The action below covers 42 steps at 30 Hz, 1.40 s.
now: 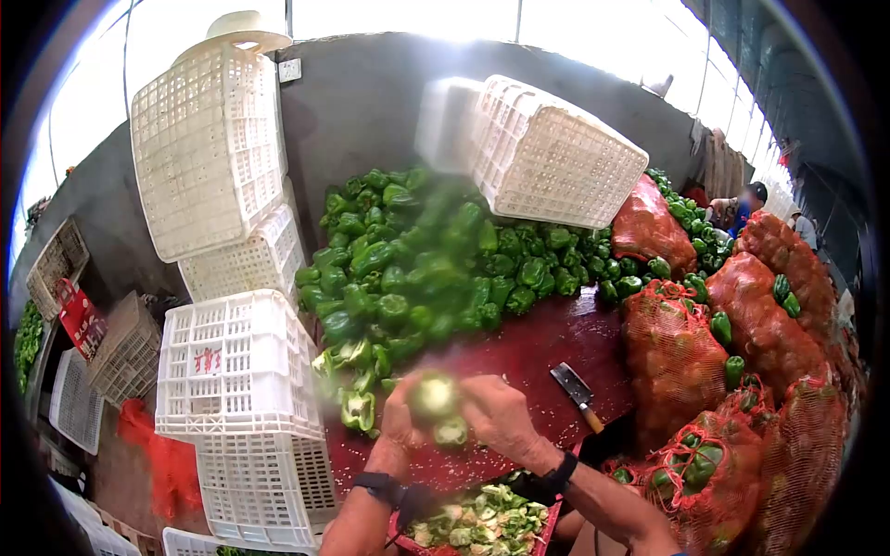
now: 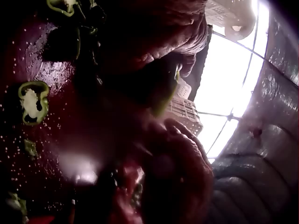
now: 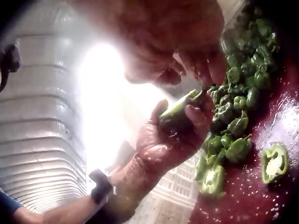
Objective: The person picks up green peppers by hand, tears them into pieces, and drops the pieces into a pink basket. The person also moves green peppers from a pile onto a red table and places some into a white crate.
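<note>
In the head view the left hand grips a cut green pepper, its pale cut face upward. The right wrist view shows that left hand with fingers and thumb curled round the pepper. The right hand is at the pepper's right side, fingers bent toward it; whether it holds anything is hidden. On the dark red surface below lies a cut pepper piece. A cleaver lies on that surface, right of the hands.
Whole green peppers are heaped behind the hands, with cut ones at the left. White crates are stacked at left. Red net sacks stand at right. A bin of pepper scraps is below the hands. People are at the far right.
</note>
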Each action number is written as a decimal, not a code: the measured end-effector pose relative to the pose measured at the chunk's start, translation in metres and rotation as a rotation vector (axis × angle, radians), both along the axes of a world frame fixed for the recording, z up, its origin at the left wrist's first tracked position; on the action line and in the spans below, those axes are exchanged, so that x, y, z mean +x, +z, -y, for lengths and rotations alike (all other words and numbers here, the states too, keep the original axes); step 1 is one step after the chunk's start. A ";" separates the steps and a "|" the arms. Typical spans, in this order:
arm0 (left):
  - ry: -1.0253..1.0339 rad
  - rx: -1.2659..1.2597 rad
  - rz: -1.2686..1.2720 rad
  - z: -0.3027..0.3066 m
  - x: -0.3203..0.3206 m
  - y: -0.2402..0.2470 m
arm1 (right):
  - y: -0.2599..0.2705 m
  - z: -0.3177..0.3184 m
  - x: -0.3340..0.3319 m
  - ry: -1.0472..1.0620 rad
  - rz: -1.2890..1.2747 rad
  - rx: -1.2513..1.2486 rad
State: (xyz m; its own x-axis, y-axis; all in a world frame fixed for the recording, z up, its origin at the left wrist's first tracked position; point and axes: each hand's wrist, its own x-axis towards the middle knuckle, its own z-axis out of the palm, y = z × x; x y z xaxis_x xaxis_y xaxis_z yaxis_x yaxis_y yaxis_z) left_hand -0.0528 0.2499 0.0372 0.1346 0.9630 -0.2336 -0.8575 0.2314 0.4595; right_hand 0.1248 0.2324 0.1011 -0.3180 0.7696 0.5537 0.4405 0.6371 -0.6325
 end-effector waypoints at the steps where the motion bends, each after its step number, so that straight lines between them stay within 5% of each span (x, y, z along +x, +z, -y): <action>1: -0.009 0.042 0.017 0.000 0.006 0.006 | 0.003 0.001 0.007 -0.074 0.002 -0.060; 4: -0.008 0.196 -0.046 0.001 0.022 0.004 | -0.001 0.003 0.022 -0.146 0.004 -0.055; 6: 0.000 0.311 -0.174 0.001 0.035 0.003 | -0.002 0.004 0.028 -0.142 -0.040 -0.304; 9: 0.044 0.490 -0.627 0.006 0.052 0.017 | -0.028 -0.004 0.026 -0.179 -0.057 -0.378; 10: 0.086 0.476 -0.695 0.004 0.059 0.013 | -0.045 -0.009 0.028 -0.200 -0.053 -0.249; 12: -0.005 0.416 -0.733 0.005 0.059 0.015 | -0.040 -0.008 0.035 -0.131 -0.068 -0.467; 17: 0.092 0.471 -0.864 0.002 0.070 0.016 | -0.048 -0.011 0.040 0.105 -0.506 -0.604; 21: 0.079 0.476 -0.809 0.001 0.076 0.019 | -0.053 -0.015 0.048 0.044 -0.312 -0.530; 23: 0.087 0.391 -0.557 0.000 0.079 0.017 | -0.052 -0.015 0.053 -0.019 -0.369 -0.643; 27: 0.065 0.415 -0.419 0.007 0.086 0.018 | -0.045 -0.007 0.050 0.086 -0.566 -0.691; 28: 0.050 0.339 -0.399 0.007 0.088 0.017 | -0.045 -0.006 0.051 0.050 -0.452 -0.630; 36: -0.167 0.197 -0.812 -0.009 0.065 -0.025 | -0.069 -0.014 0.063 -0.079 -0.088 -0.305; 42: -0.091 0.217 -0.526 0.001 0.075 -0.006 | -0.062 -0.020 0.069 0.098 -0.271 -0.467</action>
